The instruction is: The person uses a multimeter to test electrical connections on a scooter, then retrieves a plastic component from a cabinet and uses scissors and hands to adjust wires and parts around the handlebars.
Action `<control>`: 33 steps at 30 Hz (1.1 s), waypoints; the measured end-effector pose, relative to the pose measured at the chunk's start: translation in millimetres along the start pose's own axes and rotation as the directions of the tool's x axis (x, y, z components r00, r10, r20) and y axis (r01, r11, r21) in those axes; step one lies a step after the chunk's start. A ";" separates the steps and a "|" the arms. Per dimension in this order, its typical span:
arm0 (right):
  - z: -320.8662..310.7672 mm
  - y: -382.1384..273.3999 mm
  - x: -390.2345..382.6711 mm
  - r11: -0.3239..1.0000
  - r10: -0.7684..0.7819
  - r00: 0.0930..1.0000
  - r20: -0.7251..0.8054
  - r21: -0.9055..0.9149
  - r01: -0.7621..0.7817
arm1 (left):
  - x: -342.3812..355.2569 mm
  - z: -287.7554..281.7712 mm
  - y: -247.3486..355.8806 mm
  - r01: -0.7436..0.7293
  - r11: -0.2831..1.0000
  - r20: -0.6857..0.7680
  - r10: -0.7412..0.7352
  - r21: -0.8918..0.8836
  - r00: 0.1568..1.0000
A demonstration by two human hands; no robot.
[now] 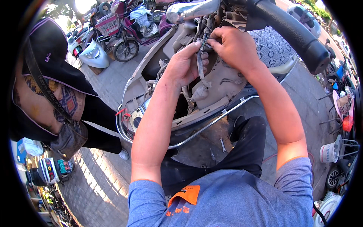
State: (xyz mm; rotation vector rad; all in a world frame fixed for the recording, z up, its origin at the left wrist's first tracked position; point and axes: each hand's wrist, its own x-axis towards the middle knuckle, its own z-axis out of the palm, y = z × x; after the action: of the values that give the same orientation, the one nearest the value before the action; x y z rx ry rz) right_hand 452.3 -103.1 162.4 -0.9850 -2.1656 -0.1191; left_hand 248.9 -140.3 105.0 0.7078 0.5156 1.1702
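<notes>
Both my hands are at a wiring harness (pixel 200 66), a grey taped bundle with thin loose wires at its top. My left hand (pixel 186 66) is wrapped round the bundle, thumb upward. Just right of it, my right hand (pixel 233 47) pinches at the thin wires, its fingertips close to my left thumb; the exact wire cannot be made out. The harness hangs in the opened front of a dusty scooter body (pixel 219 81), below the handlebar. A white connector cover (pixel 199 93) sits under the bundle. An analogue multimeter (pixel 138 117) with red leads rests at the body's left edge.
A black handlebar grip (pixel 302 41) juts out at upper right, near my right arm. A person (pixel 56 83) in dark clothes stands at left. A wrench (pixel 223 145) lies on the paving beside my leg. Parked scooters (pixel 126 47) stand behind; a white bucket (pixel 328 152) is at right.
</notes>
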 end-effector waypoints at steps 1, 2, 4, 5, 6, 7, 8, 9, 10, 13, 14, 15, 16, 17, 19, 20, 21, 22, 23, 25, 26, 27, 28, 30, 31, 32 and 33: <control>2.9 1.1 -0.2 0.999 0.005 1.000 -0.013 0.035 -0.004 | 1.5 0.1 -1.1 -0.001 1.000 -0.014 0.001 0.021 1.000; 4.2 1.4 -0.1 0.999 0.014 1.000 -0.017 0.052 -0.013 | 1.6 0.6 -2.8 -0.004 0.999 -0.031 0.005 0.040 0.999; 5.4 1.4 0.2 0.996 0.032 0.999 -0.024 0.087 -0.030 | 2.0 1.1 -4.3 -0.011 0.999 -0.037 0.013 0.046 0.999; 4.7 -0.7 1.1 0.988 0.097 0.995 0.026 0.117 -0.100 | 1.8 -0.4 -5.0 -0.012 0.999 -0.029 0.013 0.035 0.999; 2.7 -4.3 3.3 0.975 0.160 0.984 0.078 0.144 -0.170 | 1.6 -2.0 -5.6 -0.013 1.000 -0.021 0.014 0.024 1.000; 2.6 -7.0 5.0 0.956 0.220 0.967 0.131 0.168 -0.240 | 1.0 -3.9 -5.6 -0.011 1.000 -0.025 0.011 0.015 1.000; 4.3 -6.1 6.6 0.942 0.225 0.972 0.070 0.238 -0.236 | 1.5 -4.2 -5.5 -0.008 1.000 -0.024 0.008 0.005 1.000; 7.7 -4.1 8.8 0.925 0.234 0.972 0.008 0.306 -0.226 | 2.3 -4.1 -6.0 -0.005 1.000 -0.024 0.005 -0.005 1.000; 9.4 -3.4 10.5 0.904 0.246 0.968 -0.053 0.372 -0.210 | 3.1 -3.6 -7.7 -0.002 1.000 -0.006 0.002 -0.019 1.000; 14.9 -5.5 12.0 0.927 0.258 0.962 -0.095 0.306 -0.218 | 5.1 -2.8 -10.0 0.006 0.999 0.020 -0.005 -0.052 1.000; 15.2 -7.9 15.0 0.947 0.242 0.963 -0.118 0.246 -0.208 | 3.9 -2.9 -8.7 0.009 0.998 0.010 -0.008 -0.061 1.000; 6.4 -7.5 13.6 0.926 0.298 0.953 0.058 0.223 -0.303 | 3.1 -2.9 -7.6 0.013 0.997 0.001 -0.013 -0.070 1.000; 2.8 -8.4 10.1 0.938 0.290 0.956 0.047 0.182 -0.294 | 2.5 -2.5 -7.1 0.009 0.998 0.010 -0.009 -0.056 1.000; -0.5 -9.8 6.0 0.949 0.280 0.959 0.038 0.140 -0.283 | 1.3 -3.2 -8.0 0.004 0.999 0.018 -0.003 -0.044 1.000; -3.5 -7.3 2.2 0.973 0.207 0.978 0.017 0.100 -0.207 | 1.1 -5.9 -5.6 0.011 0.997 0.056 -0.006 -0.078 0.998; -4.1 -8.3 1.4 0.971 0.198 0.979 0.035 0.127 -0.201 | 2.4 -6.5 -5.2 0.013 0.996 0.063 -0.007 -0.092 0.998; -4.5 -10.9 0.5 0.969 0.189 0.981 0.053 0.154 -0.195 | 2.3 -7.3 -5.8 0.015 0.994 0.069 -0.008 -0.105 0.998; -4.5 -12.5 0.4 0.965 0.178 0.981 0.071 0.182 -0.189 | 1.8 -8.1 -6.8 0.016 0.993 0.074 -0.007 -0.118 0.997; -4.2 -12.5 0.9 0.958 0.187 0.979 0.085 0.203 -0.201 | 0.2 -6.7 -7.7 0.009 0.991 0.063 0.000 -0.130 0.998; -1.9 -10.5 5.9 0.960 0.226 0.973 0.041 0.162 -0.229 | 3.1 -2.3 -8.5 -0.005 0.997 0.046 0.008 -0.082 0.999; 2.0 -9.2 6.1 0.958 0.248 0.968 0.025 0.144 -0.249 | 2.8 -0.4 -10.4 -0.006 0.998 0.031 0.008 -0.060 0.999; 6.5 -7.0 6.9 0.973 0.206 0.978 -0.035 0.111 -0.201 | 3.0 0.8 -9.9 -0.014 0.999 0.031 0.015 -0.038 0.999; 8.8 -6.1 8.0 0.967 0.225 0.973 -0.044 0.133 -0.217 | 2.5 1.4 -8.1 -0.014 1.000 0.021 0.015 -0.017 1.000; 12.6 -7.6 9.8 0.953 0.257 0.965 -0.056 0.180 -0.244 | -1.1 2.8 -4.7 -0.019 1.000 -0.006 0.019 0.021 1.000; 12.5 -8.9 8.5 0.958 0.263 0.964 -0.038 0.132 -0.256 | -3.7 3.8 -4.5 -0.002 1.000 -0.014 0.002 0.007 1.000; 11.6 -10.1 8.0 0.961 0.265 0.964 -0.022 0.082 -0.263 | -6.0 5.2 -3.8 0.010 1.000 -0.019 -0.010 -0.008 1.000; 11.4 -10.1 8.3 0.963 0.268 0.963 -0.007 0.031 -0.268 | -6.9 5.4 -3.4 0.022 0.999 -0.023 -0.023 -0.023 0.999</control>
State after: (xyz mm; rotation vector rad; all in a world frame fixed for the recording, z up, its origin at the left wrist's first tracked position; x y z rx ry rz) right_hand 435.1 -100.9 161.7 -1.2460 -1.9957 0.0369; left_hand 252.7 -148.8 106.3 0.6676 0.5277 1.1630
